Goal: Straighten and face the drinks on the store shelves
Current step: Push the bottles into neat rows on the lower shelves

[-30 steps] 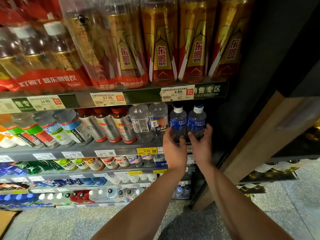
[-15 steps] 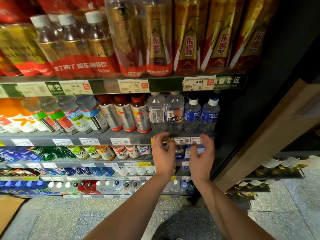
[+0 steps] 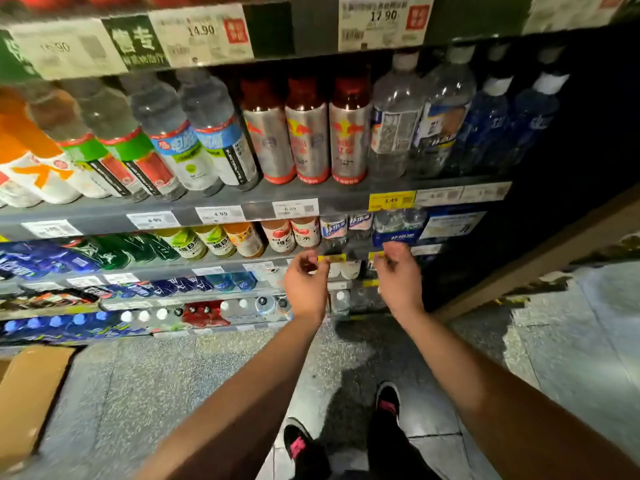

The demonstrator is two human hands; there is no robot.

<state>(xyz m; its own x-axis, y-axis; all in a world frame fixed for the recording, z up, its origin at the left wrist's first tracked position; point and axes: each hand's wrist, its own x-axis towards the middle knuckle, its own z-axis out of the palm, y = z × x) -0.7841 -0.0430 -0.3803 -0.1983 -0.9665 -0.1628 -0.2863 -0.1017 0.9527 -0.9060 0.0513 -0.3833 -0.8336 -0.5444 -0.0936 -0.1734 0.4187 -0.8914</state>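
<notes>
Drinks fill several grey shelves. On the upper visible shelf stand red-and-silver bottles (image 3: 306, 133), two clear water bottles (image 3: 394, 123) and two blue bottles (image 3: 491, 123) at the right end. The shelf below holds small bottles, among them a blue-labelled pack (image 3: 398, 230). My left hand (image 3: 304, 285) and my right hand (image 3: 398, 275) hover in front of that lower shelf's edge, fingers curled loosely, holding nothing. Neither hand touches a bottle. The frame is blurred by motion.
A shelf rail with price tags (image 3: 391, 200) runs above my hands. A cardboard box (image 3: 27, 396) lies on the floor at the left. A dark wood-edged panel (image 3: 540, 258) bounds the shelves on the right. My shoes (image 3: 388, 403) are on the stone floor.
My hands have let go of the two blue bottles and dropped down to the shelf below. The view has tilted downward and closer to the shelves.
</notes>
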